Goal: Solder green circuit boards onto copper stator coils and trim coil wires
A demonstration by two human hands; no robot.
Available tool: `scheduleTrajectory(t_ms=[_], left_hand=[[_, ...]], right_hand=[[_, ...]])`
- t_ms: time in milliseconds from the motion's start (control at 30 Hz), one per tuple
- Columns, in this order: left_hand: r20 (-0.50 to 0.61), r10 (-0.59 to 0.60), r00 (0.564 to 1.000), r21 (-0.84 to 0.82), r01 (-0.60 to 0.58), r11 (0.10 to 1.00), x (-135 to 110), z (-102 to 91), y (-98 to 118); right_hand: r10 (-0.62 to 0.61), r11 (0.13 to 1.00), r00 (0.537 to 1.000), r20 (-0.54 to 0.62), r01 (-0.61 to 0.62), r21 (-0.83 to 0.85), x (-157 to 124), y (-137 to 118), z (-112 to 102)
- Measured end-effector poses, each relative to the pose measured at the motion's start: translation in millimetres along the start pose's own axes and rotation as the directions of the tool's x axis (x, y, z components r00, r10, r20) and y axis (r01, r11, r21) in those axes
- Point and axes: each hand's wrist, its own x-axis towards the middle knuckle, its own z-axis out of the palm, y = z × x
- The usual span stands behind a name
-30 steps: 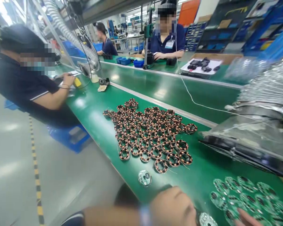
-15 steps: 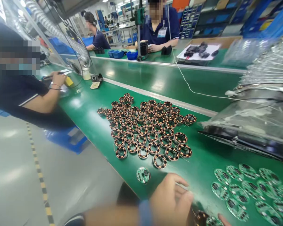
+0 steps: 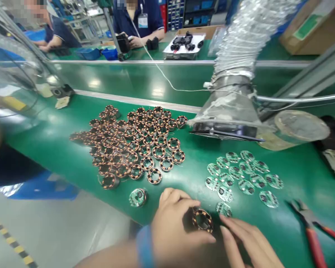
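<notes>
Roughly upright, copper ring (image 3: pixel 201 212), facing up

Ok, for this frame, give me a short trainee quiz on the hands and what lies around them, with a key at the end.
1. What does the left hand hold between thumb and fingers?
2. True or false: in the picture, the pliers lie to the right of the loose green boards.
3. Fill in the blank: the wristband on the left arm is ____ in colour.

Key:
1. A single copper ring.
2. True.
3. Blue.
</notes>
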Motion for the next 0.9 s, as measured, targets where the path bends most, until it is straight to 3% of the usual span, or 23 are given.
scheduleTrajectory(t_ms=[133,267,467,567,800,833,900], left_hand=[[0.129,-0.022,0.991,-0.055,0.030,0.998,6,-4.5,3],[0.175,-0.046,0.983,-0.062,0.058,0.996,8,-6.5,6],[0.190,-0.043,0.981,-0.036,0.051,0.998,9,-7.4,9],[0.189,-0.031,0.981,-0.021,0.036,0.999,9,-7.9,8],[0.211,-0.009,0.978,-0.022,0.014,1.000,8,-7.6,6],[0.211,-0.012,0.977,-0.024,0.018,1.000,8,-7.6,6],[0.215,-0.021,0.976,-0.025,0.027,0.999,9,-7.9,6]], right_hand=[[0.206,0.964,0.978,0.039,-0.210,0.166,3,-13,3],[0.351,0.882,0.927,0.131,-0.374,0.287,11,-16,3],[0.593,0.589,0.756,0.277,-0.641,0.492,17,-27,4],[0.648,0.461,0.691,0.320,-0.690,0.558,18,-29,4],[0.669,0.335,0.645,0.370,-0.706,0.624,18,-27,-4],[0.666,0.334,0.644,0.376,-0.709,0.621,14,-23,-8],[0.678,0.414,0.671,0.299,-0.685,0.599,4,-10,-21]])
